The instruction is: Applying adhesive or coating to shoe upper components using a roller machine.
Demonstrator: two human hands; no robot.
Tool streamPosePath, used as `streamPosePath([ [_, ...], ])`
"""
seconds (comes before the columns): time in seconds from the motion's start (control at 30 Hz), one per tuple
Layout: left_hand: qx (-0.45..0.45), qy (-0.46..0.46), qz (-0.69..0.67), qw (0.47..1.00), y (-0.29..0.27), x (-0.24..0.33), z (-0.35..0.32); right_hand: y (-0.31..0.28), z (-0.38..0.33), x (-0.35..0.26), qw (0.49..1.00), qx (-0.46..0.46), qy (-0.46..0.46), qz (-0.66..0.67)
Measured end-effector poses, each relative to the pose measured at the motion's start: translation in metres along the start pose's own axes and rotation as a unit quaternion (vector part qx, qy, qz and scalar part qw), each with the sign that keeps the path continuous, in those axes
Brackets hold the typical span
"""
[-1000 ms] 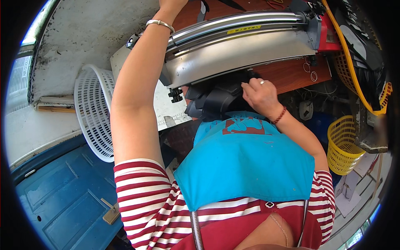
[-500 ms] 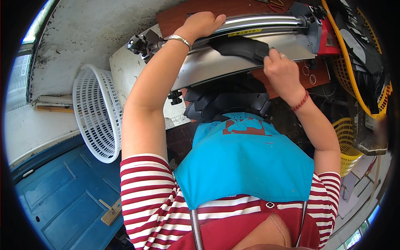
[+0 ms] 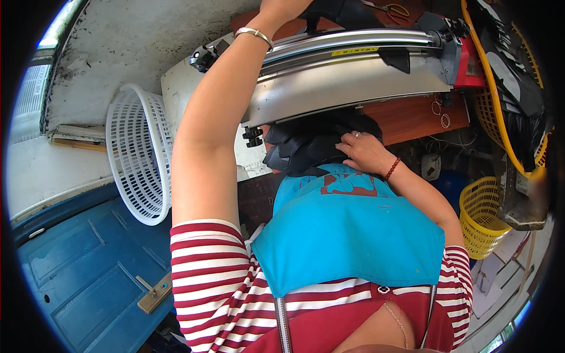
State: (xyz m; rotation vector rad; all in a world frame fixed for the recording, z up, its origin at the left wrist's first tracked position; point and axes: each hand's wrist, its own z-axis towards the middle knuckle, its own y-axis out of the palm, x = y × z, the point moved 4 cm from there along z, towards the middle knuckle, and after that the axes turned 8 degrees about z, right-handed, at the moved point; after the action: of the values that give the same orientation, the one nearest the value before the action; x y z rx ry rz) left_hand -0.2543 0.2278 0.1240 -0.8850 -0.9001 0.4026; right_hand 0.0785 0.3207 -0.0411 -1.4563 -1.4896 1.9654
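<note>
At the top edge, my left hand [image 3: 283, 8] reaches past the roller machine [image 3: 353, 38], its fingers mostly cut off. Beside it, on the far side of the rollers, lies a black sheet piece [image 3: 344, 13]. The tip of a black piece [image 3: 395, 59] sticks out on the near side, over the metal plate [image 3: 335, 77]. My right hand [image 3: 369, 154] rests on the right side of a pile of black sheet pieces [image 3: 318, 141] against my blue apron [image 3: 353, 235]. Its fingers are apart and slightly bent, touching the pile.
A white basket [image 3: 138, 153] stands at the left by a blue door [image 3: 88, 265]. On the right, a yellow-rimmed basket [image 3: 479, 47] holds black pieces [image 3: 512, 88], with another yellow basket [image 3: 482, 217] lower down. Scissors [image 3: 397, 12] lie on the brown table [image 3: 418, 117].
The black piece has passed from the near side mostly beyond the rollers. My right hand has let go of it and come down to the pile; my left hand has moved farther away.
</note>
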Motion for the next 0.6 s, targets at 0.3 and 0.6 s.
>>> streamPosePath([
  [0.3, 0.01, -0.12, -0.193, 0.974, -0.051, -0.008, 0.009, 0.003, -0.011, 0.007, 0.999, -0.006, 0.011, 0.035],
  [0.6, 0.048, -0.151, -0.151, 0.976, -0.058, -0.046, 0.017, 0.007, -0.04, 0.025, 0.995, 0.059, -0.074, 0.024],
])
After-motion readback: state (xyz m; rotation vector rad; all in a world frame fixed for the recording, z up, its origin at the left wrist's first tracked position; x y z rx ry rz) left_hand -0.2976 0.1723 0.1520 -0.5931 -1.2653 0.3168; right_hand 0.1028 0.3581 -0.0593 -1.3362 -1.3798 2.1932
